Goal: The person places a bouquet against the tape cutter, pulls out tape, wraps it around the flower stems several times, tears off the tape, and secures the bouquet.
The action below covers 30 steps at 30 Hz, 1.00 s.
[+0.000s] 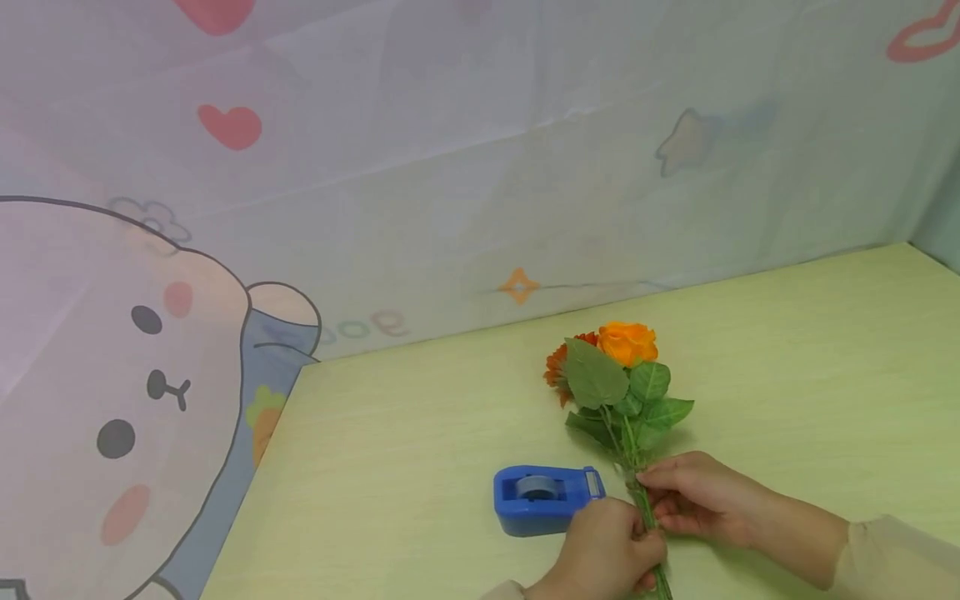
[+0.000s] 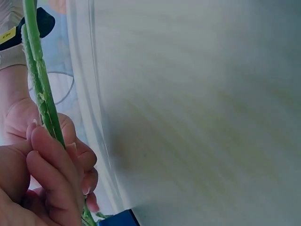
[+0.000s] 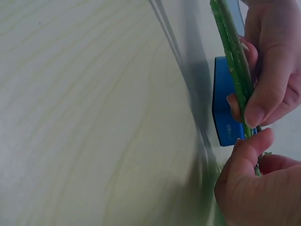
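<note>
An orange rose [image 1: 628, 342] and a darker red-orange flower [image 1: 557, 367] lie bunched with green leaves [image 1: 596, 373], their stems [image 1: 631, 450] gathered together. My left hand [image 1: 609, 546] grips the stems low down, the thumb laid along them, as the right wrist view also shows. Just above it, my right hand [image 1: 701, 497] pinches the same stems between thumb and fingers. In the left wrist view the green stems [image 2: 43, 87] rise past the curled fingers. Beside my left hand sits a blue tape dispenser [image 1: 545, 500] with a roll of tape in it.
The pale wood-grain table [image 1: 390, 467] reaches back to a hanging cloth [image 1: 465, 192] printed with hearts and a star. A large cartoon bear [image 1: 135, 375] is printed on the cloth at the left. The dispenser's side [image 3: 223, 101] shows behind the stems in the right wrist view.
</note>
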Available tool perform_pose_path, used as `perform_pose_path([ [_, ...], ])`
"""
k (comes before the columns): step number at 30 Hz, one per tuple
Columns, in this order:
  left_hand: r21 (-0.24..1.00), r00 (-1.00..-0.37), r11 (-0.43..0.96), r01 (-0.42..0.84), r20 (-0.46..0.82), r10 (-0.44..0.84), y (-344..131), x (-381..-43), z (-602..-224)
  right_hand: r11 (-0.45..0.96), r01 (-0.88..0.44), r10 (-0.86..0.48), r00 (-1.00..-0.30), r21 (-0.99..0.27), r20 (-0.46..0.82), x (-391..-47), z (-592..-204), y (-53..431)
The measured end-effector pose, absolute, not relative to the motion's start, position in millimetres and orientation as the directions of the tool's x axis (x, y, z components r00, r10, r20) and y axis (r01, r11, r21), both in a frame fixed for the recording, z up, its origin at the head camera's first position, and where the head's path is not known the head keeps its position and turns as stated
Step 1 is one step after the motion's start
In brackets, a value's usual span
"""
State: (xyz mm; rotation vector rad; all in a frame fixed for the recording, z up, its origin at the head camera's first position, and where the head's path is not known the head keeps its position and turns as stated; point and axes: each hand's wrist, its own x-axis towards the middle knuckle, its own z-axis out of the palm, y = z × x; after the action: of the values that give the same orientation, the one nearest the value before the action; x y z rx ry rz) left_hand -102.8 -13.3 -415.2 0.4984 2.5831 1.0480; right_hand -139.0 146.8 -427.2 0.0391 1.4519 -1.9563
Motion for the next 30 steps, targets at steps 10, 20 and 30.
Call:
perform_pose_path([
  [10, 0.756, -0.896, 0.646, 0.107, -0.208, 0.392, -9, -101, -418, -0.197, 0.543, -0.619, -0.715, -0.816, -0.326, -144, -439, 151],
  [20, 0.827, -0.894, 0.561, -0.048, -0.286, 0.345, -11, -99, -415, -0.209, 0.512, -0.621, -0.727, -0.833, -0.291, -144, -440, 149],
  [30, 0.935, -0.787, 0.248, -0.252, -0.347, 0.51, -25, -95, -423, -0.219, 0.491, -0.686, -0.692, -0.844, -0.225, -143, -437, 147],
])
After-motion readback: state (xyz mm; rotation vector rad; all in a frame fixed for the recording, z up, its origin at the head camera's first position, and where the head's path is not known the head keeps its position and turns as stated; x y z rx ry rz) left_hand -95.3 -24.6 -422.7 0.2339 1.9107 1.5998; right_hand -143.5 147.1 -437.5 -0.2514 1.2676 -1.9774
